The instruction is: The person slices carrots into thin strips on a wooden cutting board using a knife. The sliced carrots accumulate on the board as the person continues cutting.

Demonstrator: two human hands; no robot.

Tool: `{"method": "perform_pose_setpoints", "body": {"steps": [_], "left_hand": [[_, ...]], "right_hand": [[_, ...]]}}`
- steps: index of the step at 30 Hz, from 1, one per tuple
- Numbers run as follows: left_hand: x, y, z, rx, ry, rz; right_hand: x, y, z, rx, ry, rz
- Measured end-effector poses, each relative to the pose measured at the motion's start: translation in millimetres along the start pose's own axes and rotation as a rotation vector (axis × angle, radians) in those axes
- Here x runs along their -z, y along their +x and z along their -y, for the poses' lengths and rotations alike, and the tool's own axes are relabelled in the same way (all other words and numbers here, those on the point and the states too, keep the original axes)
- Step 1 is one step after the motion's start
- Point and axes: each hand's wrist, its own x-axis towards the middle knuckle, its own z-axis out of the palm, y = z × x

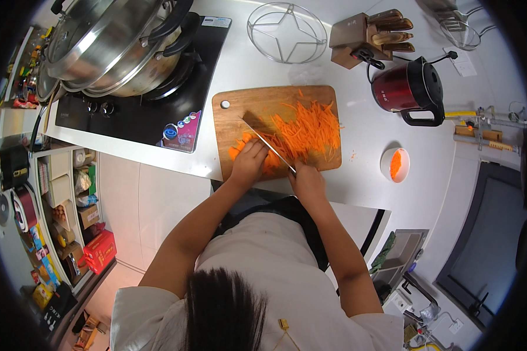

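Observation:
A wooden cutting board (246, 103) lies on the white counter before me. My right hand (308, 182) is closed around the handle of a kitchen knife (268, 144), its blade angled across the board toward the upper left. Pressed down at the board's lower left, my left hand (249, 163) holds carrot slices (235, 152) against the wood, its fingertips close to the blade. A loose heap of shredded carrot (312, 127) covers the board's right half. Some carrot shreds also lie beneath the blade near my left fingers.
A steamer pot (114, 48) stands on the black gas hob (127, 127) at left. Behind the board are a wire rack (287, 33) and a knife block (351, 37). To the right stand a red electric kettle (397, 87) and a white bowl (402, 175) with minced carrot.

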Motion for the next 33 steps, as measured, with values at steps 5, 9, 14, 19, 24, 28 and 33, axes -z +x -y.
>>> {"method": "perform_pose_setpoints", "body": {"steps": [5, 9, 14, 19, 24, 28, 33], "left_hand": [[0.3, 1.0, -1.4, -0.004, -0.008, 0.004], [-1.0, -0.7, -0.8, 0.055, -0.031, 0.024], [13.2, 4.9, -0.7, -0.008, -0.146, -0.084], [24.7, 2.1, -4.4, 0.005, -0.068, -0.085], [21.7, -11.2, -8.1, -0.028, 0.108, 0.023], [18.8, -11.0, -13.5, -0.010, 0.165, 0.017], [19.6, -8.0, -13.8, 0.035, 0.194, 0.113]], "right_hand": [[-18.2, 15.4, -1.4, 0.033, 0.007, -0.039], [-38.6, 18.5, -22.2, 0.094, 0.222, -0.176], [-42.7, 19.7, -40.1, 0.091, 0.387, -0.205], [4.9, -4.7, -16.3, 0.039, 0.193, -0.113], [9.7, -13.7, -17.6, 0.050, 0.151, -0.095], [10.6, -15.8, -21.5, 0.043, 0.153, -0.073], [12.4, -16.2, -24.6, 0.045, 0.115, -0.043]]}}
